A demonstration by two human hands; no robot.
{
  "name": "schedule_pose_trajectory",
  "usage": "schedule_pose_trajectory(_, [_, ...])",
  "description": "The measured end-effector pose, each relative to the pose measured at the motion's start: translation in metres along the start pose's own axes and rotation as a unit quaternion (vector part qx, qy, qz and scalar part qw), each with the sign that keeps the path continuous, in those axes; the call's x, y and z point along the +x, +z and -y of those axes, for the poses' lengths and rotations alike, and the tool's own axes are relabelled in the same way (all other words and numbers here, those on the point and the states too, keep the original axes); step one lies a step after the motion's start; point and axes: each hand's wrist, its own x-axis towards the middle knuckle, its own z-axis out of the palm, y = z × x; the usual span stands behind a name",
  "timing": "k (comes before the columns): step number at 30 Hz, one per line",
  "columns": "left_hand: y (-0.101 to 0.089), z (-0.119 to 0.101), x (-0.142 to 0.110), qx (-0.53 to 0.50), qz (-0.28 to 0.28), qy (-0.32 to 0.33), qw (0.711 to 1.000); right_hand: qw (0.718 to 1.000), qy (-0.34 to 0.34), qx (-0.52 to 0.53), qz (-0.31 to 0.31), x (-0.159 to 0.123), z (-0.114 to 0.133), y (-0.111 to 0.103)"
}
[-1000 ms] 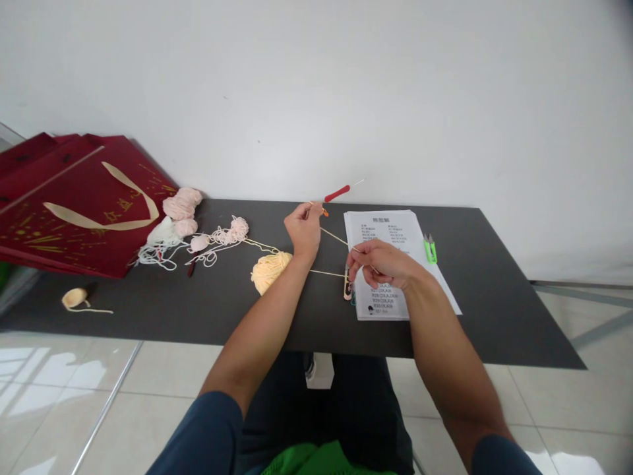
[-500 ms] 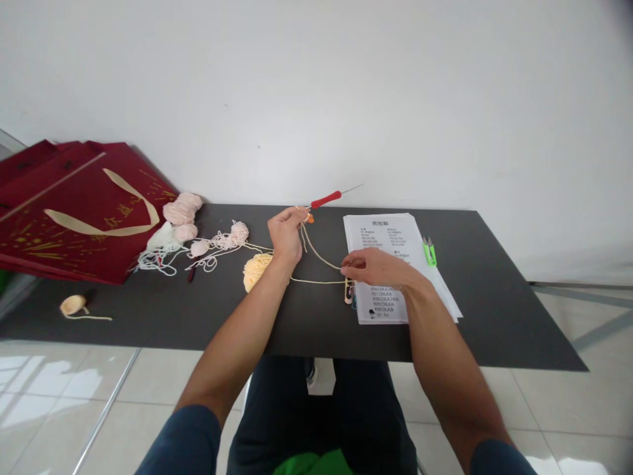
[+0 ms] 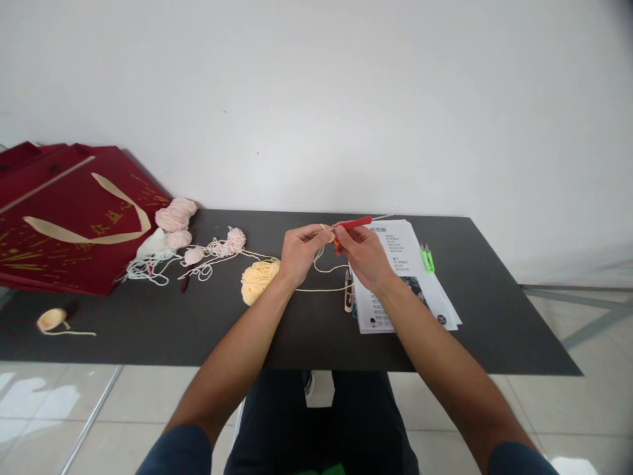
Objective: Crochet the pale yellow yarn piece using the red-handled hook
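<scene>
Both hands meet above the middle of the table. My right hand [image 3: 364, 257] grips a crochet hook [image 3: 356, 223] by its red handle, the thin metal shaft pointing left. My left hand [image 3: 301, 254] is closed on pale yellow yarn [image 3: 320, 264] close to the hook's tip; any worked piece in the fingers is mostly hidden. A small orange bit [image 3: 337, 242], perhaps a stitch marker, shows between the hands. Strands hang below and run over the table. A ball of yellow yarn [image 3: 258, 280] lies beside my left forearm.
Printed sheets [image 3: 395, 323] lie under my right hand, with green thread snips [image 3: 426, 258] on their right edge and another small snips [image 3: 349, 293] at their left. Pink and white yarn [image 3: 175, 214] sits by a red gift bag [image 3: 74, 224]. A small cream crocheted piece [image 3: 52, 320] lies far left.
My right hand has left the yarn over the sheets, moved up and left, and taken hold of the hook's red handle beside my left hand. The hook sits lower and flatter.
</scene>
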Motion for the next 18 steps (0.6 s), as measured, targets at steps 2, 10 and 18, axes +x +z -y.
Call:
schedule_pose_trajectory(2, [-0.003, -0.001, -0.002, -0.026, 0.039, -0.018, 0.999, 0.998, 0.004, 0.057, -0.010, 0.000, -0.003, 0.001])
schedule_pose_trajectory(10, [-0.005, -0.005, -0.006, 0.018, 0.054, -0.016, 0.998, 0.986, 0.042, 0.162, 0.005, -0.006, -0.010, -0.006])
schedule_pose_trajectory(18, [0.005, -0.002, -0.014, 0.228, 0.014, 0.054, 0.972, 0.991, -0.006, 0.135, -0.004, -0.013, -0.022, -0.004])
